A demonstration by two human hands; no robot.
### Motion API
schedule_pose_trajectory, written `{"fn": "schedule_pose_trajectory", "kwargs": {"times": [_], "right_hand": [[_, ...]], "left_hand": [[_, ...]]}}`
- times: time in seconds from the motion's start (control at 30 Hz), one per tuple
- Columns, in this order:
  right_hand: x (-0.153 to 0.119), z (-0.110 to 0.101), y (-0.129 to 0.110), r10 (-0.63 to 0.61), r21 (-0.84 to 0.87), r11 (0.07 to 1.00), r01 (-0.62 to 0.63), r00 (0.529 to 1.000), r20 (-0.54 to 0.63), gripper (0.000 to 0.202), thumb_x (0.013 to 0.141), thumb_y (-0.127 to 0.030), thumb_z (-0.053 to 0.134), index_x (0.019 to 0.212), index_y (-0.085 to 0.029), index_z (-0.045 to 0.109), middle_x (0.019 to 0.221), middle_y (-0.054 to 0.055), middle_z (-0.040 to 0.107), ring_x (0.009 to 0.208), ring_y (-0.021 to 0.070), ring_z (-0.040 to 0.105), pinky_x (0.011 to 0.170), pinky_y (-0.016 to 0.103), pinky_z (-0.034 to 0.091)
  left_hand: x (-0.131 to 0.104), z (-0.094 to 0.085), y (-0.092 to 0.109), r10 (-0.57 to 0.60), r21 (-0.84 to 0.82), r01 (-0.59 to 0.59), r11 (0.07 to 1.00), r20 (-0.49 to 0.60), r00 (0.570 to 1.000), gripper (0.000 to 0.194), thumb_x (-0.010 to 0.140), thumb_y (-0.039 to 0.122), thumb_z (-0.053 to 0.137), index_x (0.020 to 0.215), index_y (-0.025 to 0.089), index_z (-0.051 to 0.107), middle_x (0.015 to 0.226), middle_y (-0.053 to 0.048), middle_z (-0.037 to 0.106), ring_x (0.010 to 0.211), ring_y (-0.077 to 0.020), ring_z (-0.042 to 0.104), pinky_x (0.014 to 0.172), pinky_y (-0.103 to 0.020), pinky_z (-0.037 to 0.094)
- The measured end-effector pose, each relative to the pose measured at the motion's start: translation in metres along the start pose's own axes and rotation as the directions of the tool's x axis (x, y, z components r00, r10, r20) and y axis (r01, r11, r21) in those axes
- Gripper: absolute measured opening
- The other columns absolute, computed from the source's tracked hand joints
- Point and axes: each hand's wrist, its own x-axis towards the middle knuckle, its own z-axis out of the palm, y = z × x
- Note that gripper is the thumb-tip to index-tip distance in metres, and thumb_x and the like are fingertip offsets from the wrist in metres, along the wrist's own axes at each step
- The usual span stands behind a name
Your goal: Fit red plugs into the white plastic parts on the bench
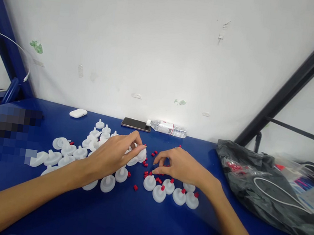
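My left hand (117,153) reaches over a spread of white plastic caps with narrow spouts (53,157). Its thumb and fingers are pinched together above a white cap (141,155); whatever is between them is hidden. My right hand (178,164) hovers over small red tips (159,180), thumb and forefinger curved with a gap between them. Just below its fingertips stands a white cap with a bare spout (150,183). Several white caps with red tips on their spouts (159,193) stand upright below my right hand.
Along the wall lie a white earbud case (78,113), a black phone (136,125) and a clear bottle (169,128) on its side. A dark plastic bag (252,188) with a cable on it covers the right side. One loose red tip (135,188) lies near the middle of the blue table (120,220).
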Motion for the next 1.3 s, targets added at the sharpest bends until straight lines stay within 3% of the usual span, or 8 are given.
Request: {"fn": "schedule_pose_trajectory", "kwargs": {"times": [0.13,0.27,0.43,0.6,0.83,1.03,1.17,1.3], "right_hand": [[0.002,0.003,0.002,-0.013,0.015,1.0,0.012,1.0,0.027,0.005,0.097,-0.031,0.081,0.096,-0.029,0.086,0.085,-0.004,0.084,0.072,0.0185,0.075,0.071,0.03,0.049],[0.004,0.005,0.003,-0.019,0.025,1.0,0.019,1.0,0.022,0.018,0.1,-0.018,0.072,0.095,-0.029,0.085,0.091,-0.003,0.086,0.081,0.0192,0.078,0.072,0.03,0.05],[0.003,0.004,0.002,-0.015,0.024,1.0,0.014,1.0,0.019,0.01,0.101,-0.032,0.077,0.097,-0.027,0.085,0.086,-0.003,0.084,0.074,0.0183,0.073,0.068,0.03,0.045],[0.005,0.006,-0.003,-0.022,0.041,0.999,0.022,1.0,0.022,0.025,0.099,-0.046,0.082,0.114,-0.026,0.082,0.088,-0.003,0.083,0.074,0.0176,0.07,0.066,0.03,0.041],[0.008,0.013,-0.001,-0.048,0.029,0.998,0.047,0.999,0.02,0.007,0.101,-0.026,0.077,0.101,-0.026,0.085,0.096,-0.001,0.083,0.083,0.018,0.07,0.072,0.03,0.042],[0.005,0.009,0.0,-0.054,0.057,0.997,0.053,0.998,0.027,0.017,0.103,-0.039,0.076,0.095,-0.027,0.085,0.088,-0.001,0.083,0.074,0.0164,0.068,0.068,0.03,0.043],[0.004,0.008,0.0,-0.053,0.072,0.996,0.049,0.997,0.061,0.005,0.097,-0.028,0.081,0.095,-0.027,0.085,0.088,-0.002,0.084,0.071,0.0152,0.069,0.065,0.028,0.043],[0.005,0.008,0.0,-0.054,0.075,0.996,0.048,0.995,0.08,0.009,0.098,-0.022,0.078,0.096,-0.026,0.086,0.088,-0.002,0.085,0.073,0.0155,0.073,0.067,0.028,0.045]], "left_hand": [[-0.001,0.002,-0.005,0.012,0.022,-0.012,1.0,-0.003,1.0,0.036,0.114,0.058,0.052,0.109,0.025,0.064,0.092,0.0,0.073,0.073,-0.0188,0.068,0.062,-0.03,0.051],[-0.003,0.005,-0.01,0.064,0.056,-0.066,0.996,0.033,0.997,0.038,0.111,0.06,0.06,0.13,0.027,0.066,0.117,-0.005,0.069,0.076,-0.0182,0.066,0.066,-0.032,0.054],[-0.004,0.006,-0.013,0.101,0.087,-0.106,0.991,0.063,0.993,0.045,0.112,0.059,0.057,0.144,0.028,0.063,0.13,-0.008,0.061,0.065,-0.0122,0.06,0.067,-0.034,0.056],[-0.004,0.007,-0.013,0.134,0.099,-0.139,0.985,0.056,0.989,0.04,0.114,0.055,0.055,0.141,0.028,0.066,0.128,-0.007,0.058,0.063,-0.0094,0.056,0.066,-0.032,0.055],[-0.004,0.008,-0.011,0.144,0.118,-0.147,0.982,0.03,0.989,0.03,0.115,0.042,0.054,0.138,0.028,0.067,0.128,-0.006,0.058,0.061,-0.0082,0.051,0.068,-0.032,0.054],[-0.005,0.006,-0.007,0.125,0.12,-0.126,0.985,0.02,0.992,0.027,0.112,0.032,0.052,0.134,0.028,0.067,0.13,-0.006,0.059,0.057,-0.0067,0.048,0.062,-0.03,0.052],[-0.006,0.006,-0.006,0.127,0.117,-0.128,0.985,0.019,0.992,0.025,0.111,0.028,0.052,0.13,0.027,0.068,0.128,-0.005,0.059,0.058,-0.0063,0.051,0.062,-0.03,0.051],[-0.005,0.006,-0.006,0.134,0.119,-0.135,0.984,0.015,0.991,0.024,0.11,0.025,0.05,0.128,0.027,0.067,0.127,-0.005,0.059,0.06,-0.007,0.053,0.063,-0.03,0.051]]}}
